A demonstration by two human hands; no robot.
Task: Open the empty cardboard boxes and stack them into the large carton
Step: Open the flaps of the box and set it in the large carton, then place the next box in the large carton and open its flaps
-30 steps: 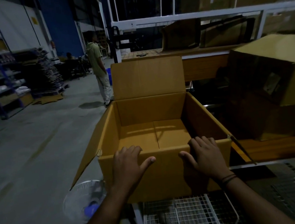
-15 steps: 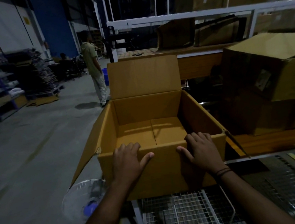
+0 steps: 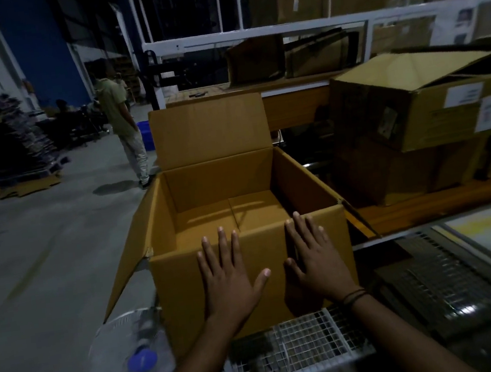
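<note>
The open, empty brown cardboard box (image 3: 216, 183) sits at the far edge of the white wire-mesh cart (image 3: 300, 343), back flap upright. The left hand (image 3: 229, 277) and right hand (image 3: 315, 257) lie flat on its near face, fingers (image 3: 223, 247) straight and spread, gripping nothing. With only flat palms on it, a push could slide or tip the light box off that edge. A white floor fan (image 3: 131, 351) stands near the cart's left corner. Labelled brown cartons (image 3: 415, 115) on the orange shelf (image 3: 425, 204) crowd the right side, and a person in a green shirt (image 3: 113, 103) stands beyond.
</note>
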